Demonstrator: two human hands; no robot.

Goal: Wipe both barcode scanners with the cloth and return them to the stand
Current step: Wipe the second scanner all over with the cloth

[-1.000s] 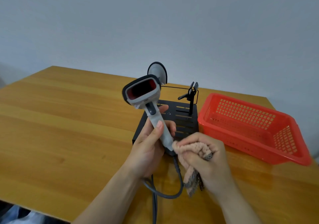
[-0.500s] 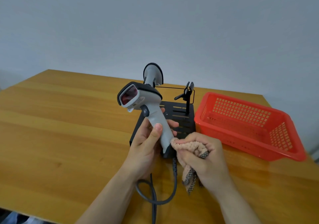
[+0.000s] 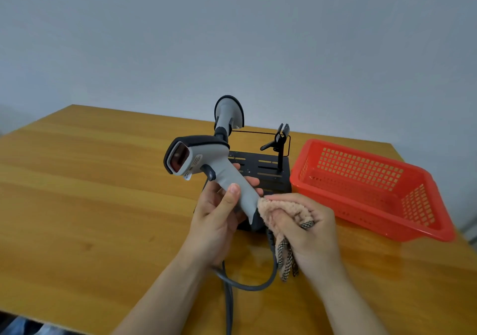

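Scanner 1 (image 3: 206, 164) is gripped by the left hand (image 3: 219, 216) above the tabletop (image 3: 103, 205); the cloth (image 3: 278, 210), bunched in the right hand (image 3: 309, 226), is pressed to its handle base. Scanner 2 (image 3: 228, 112) is seated on the stand (image 3: 260, 169); at least 1 return is judged outstanding

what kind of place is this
Probably a plain indoor work or test room, not clearly a shop: a wooden table set against a bare grey wall, with little on it beyond a black scanner stand and a red basket.
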